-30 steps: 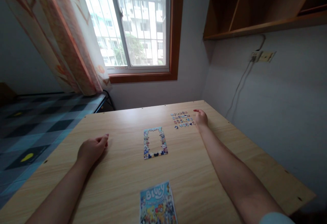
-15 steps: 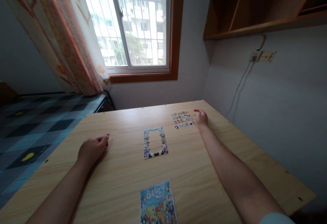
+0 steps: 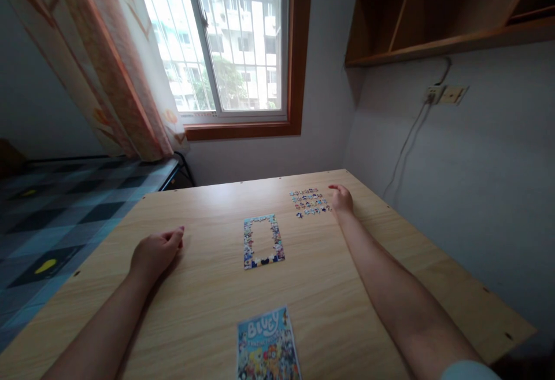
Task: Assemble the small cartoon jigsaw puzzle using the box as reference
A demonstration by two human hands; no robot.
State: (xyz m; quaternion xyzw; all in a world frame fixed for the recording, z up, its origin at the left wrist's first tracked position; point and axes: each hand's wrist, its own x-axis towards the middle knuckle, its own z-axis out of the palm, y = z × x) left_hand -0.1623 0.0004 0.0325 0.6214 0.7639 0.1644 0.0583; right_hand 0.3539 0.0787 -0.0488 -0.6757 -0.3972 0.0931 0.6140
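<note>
A person's bare forearms reach across a pale wood-grain table (image 3: 199, 310). In the middle lies a rectangular jigsaw border (image 3: 248, 245), joined around a bare centre. Beyond it to the right, loose puzzle pieces (image 3: 310, 204) lie in four rough rows. The right hand (image 3: 342, 199) rests just beside the rows' right end, one finger pointing left, the others bent and partly hidden. The left hand (image 3: 155, 254) rests well left of the border, fingers loosely curled; whether either hand pinches anything, I cannot tell. Nearest the viewer lies a colourful "Bluey" picture sheet (image 3: 267, 346).
</note>
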